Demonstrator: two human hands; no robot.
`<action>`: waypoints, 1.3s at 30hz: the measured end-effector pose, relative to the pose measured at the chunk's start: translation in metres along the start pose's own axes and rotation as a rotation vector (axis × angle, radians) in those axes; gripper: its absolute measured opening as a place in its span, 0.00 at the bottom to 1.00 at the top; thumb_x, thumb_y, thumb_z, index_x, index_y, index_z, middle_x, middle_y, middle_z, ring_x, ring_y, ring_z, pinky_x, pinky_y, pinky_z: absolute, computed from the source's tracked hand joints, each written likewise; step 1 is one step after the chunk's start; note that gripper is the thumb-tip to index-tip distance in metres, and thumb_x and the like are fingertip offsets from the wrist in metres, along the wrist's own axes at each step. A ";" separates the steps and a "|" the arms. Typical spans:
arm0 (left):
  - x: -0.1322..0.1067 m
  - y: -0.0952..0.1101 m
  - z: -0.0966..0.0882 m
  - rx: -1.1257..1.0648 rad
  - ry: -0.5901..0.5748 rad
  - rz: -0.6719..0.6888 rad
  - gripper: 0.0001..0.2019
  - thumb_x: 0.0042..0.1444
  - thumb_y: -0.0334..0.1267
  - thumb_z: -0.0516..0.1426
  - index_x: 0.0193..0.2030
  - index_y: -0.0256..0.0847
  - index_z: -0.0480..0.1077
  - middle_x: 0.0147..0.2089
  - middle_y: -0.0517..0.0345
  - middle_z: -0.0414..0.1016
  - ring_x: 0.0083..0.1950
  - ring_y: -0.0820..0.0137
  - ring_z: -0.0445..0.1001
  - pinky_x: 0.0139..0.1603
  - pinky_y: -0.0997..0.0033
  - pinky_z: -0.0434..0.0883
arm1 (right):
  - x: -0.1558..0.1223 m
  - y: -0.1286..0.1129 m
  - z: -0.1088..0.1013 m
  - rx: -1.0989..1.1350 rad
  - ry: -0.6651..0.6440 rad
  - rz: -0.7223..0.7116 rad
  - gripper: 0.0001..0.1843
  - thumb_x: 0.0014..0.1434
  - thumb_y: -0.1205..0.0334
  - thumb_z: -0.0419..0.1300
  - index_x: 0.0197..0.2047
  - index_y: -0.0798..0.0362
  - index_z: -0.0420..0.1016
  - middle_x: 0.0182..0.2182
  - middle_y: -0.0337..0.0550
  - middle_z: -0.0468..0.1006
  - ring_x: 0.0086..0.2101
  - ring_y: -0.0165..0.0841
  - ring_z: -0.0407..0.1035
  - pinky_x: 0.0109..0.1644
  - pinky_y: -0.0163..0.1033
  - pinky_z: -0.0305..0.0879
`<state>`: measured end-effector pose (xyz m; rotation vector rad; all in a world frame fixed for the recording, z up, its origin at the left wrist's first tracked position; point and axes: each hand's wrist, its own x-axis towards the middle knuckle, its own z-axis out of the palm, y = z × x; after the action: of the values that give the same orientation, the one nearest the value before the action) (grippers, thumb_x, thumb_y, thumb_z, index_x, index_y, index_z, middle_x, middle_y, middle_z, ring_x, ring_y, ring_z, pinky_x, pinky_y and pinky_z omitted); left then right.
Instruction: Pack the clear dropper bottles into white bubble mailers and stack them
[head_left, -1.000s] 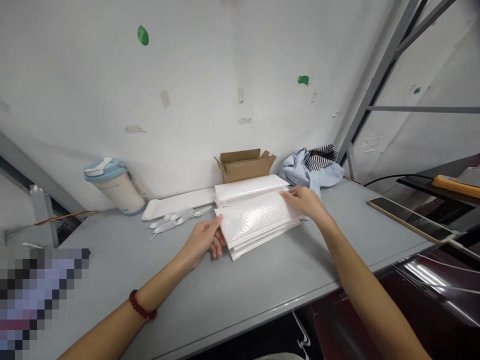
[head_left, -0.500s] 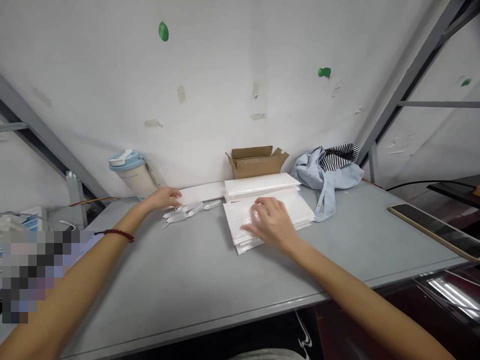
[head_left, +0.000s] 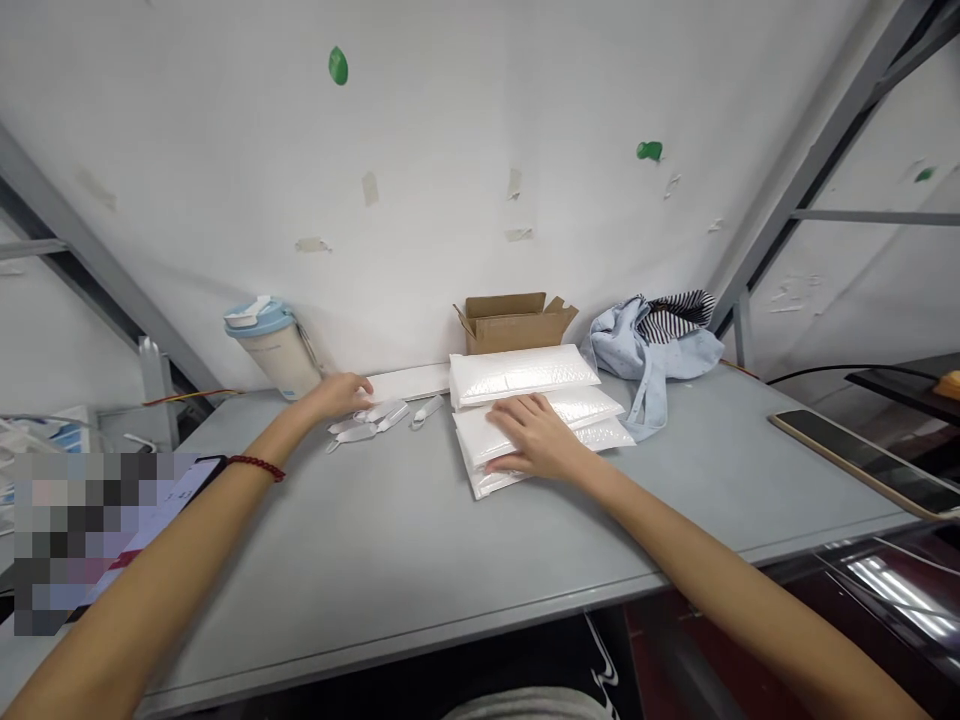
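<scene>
My right hand (head_left: 534,438) lies flat, fingers spread, on a near stack of white bubble mailers (head_left: 592,420) in the middle of the grey table (head_left: 420,560). A second stack of mailers (head_left: 521,372) sits just behind it. My left hand (head_left: 341,393), a red bead bracelet on its wrist, reaches far left to several small clear packets (head_left: 371,420) lying by a flat white sheet (head_left: 409,382). Its fingertips touch the packets; whether they grip one is hidden.
A small open cardboard box (head_left: 514,322) stands against the wall. A blue-lidded cup (head_left: 274,345) is at the back left, a light blue cloth bag (head_left: 652,350) at the back right. A phone (head_left: 862,462) lies at the table's right edge.
My left hand left the mailer stack and reached left to the small packets. My right hand moved from the stack's far edge to lie flat on its top.
</scene>
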<state>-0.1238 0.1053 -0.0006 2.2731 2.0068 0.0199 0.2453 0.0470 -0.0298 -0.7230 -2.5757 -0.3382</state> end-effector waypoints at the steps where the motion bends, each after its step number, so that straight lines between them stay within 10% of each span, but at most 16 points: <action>1: 0.000 0.002 0.001 0.008 0.004 0.003 0.22 0.46 0.47 0.52 0.44 0.38 0.75 0.41 0.48 0.78 0.46 0.59 0.74 0.41 0.72 0.66 | 0.001 0.001 0.001 0.001 0.005 -0.003 0.34 0.56 0.35 0.50 0.51 0.56 0.67 0.47 0.55 0.71 0.45 0.44 0.63 0.48 0.47 0.55; 19: -0.010 0.019 -0.006 0.164 0.132 -0.081 0.10 0.49 0.35 0.51 0.35 0.36 0.71 0.34 0.44 0.75 0.38 0.58 0.73 0.36 0.67 0.63 | -0.007 -0.017 -0.016 -0.008 0.056 -0.040 0.40 0.53 0.31 0.49 0.53 0.58 0.63 0.50 0.59 0.69 0.51 0.46 0.60 0.55 0.52 0.53; 26: -0.051 0.021 -0.017 -0.008 0.747 -0.351 0.13 0.56 0.41 0.48 0.43 0.37 0.67 0.40 0.49 0.75 0.43 0.58 0.73 0.41 0.63 0.65 | -0.007 -0.018 -0.017 0.148 0.123 0.023 0.34 0.56 0.36 0.52 0.51 0.58 0.66 0.49 0.59 0.70 0.49 0.46 0.63 0.52 0.52 0.58; 32: -0.089 0.054 0.004 -0.058 1.162 0.239 0.03 0.57 0.33 0.52 0.37 0.42 0.65 0.40 0.58 0.78 0.40 0.69 0.77 0.39 0.70 0.71 | -0.004 -0.018 -0.027 0.781 0.311 0.426 0.23 0.64 0.45 0.45 0.48 0.53 0.70 0.47 0.51 0.73 0.50 0.40 0.65 0.55 0.47 0.59; 36: -0.099 0.087 0.014 0.096 1.120 0.707 0.06 0.55 0.28 0.55 0.39 0.41 0.65 0.49 0.50 0.76 0.50 0.65 0.74 0.48 0.67 0.73 | -0.004 -0.008 -0.040 1.406 0.324 0.762 0.30 0.61 0.37 0.44 0.42 0.52 0.75 0.38 0.47 0.78 0.44 0.41 0.72 0.48 0.45 0.66; 39: -0.102 0.102 0.017 0.089 1.063 0.838 0.06 0.56 0.27 0.54 0.37 0.41 0.66 0.49 0.51 0.75 0.54 0.64 0.72 0.49 0.65 0.73 | -0.007 0.000 -0.049 1.576 0.225 0.904 0.19 0.52 0.46 0.63 0.39 0.54 0.76 0.35 0.45 0.80 0.38 0.39 0.74 0.42 0.40 0.68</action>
<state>-0.0342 -0.0089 -0.0023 3.3424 1.0031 1.4639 0.2675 0.0273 0.0101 -0.8930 -1.3031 1.5370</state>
